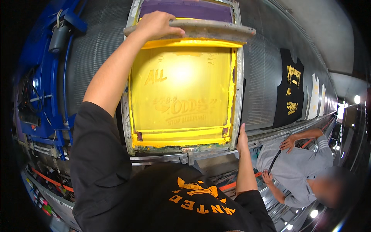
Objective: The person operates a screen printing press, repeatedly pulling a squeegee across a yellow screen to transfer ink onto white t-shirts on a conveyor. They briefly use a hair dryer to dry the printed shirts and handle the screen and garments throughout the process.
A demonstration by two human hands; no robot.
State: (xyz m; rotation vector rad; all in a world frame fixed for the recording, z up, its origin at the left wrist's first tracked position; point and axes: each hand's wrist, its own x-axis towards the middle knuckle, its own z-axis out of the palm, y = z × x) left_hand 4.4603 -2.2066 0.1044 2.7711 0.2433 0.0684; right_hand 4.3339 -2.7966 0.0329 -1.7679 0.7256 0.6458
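Observation:
A screen printing frame (239,77) lies in front of me, its mesh (181,89) coated with yellow ink and showing lettering. Across its far part runs a long squeegee (216,31) with thick yellow ink along its lower edge. My left hand (157,24) is closed over the squeegee, left of its middle, with the thumb toward the right. Beside the near right corner of the frame is my right hand (242,140), fingers stretched upward along the frame's side. It seems to touch the frame, though its palm side is partly hidden.
Ribbed grey printing table (259,77) extends to both sides. On the right lie a black printed sleeveless shirt (290,89) and several white pieces (313,96). Blue machinery (42,77) stands left. A co-worker in a grey shirt (297,162) stands at the right by the table's rail.

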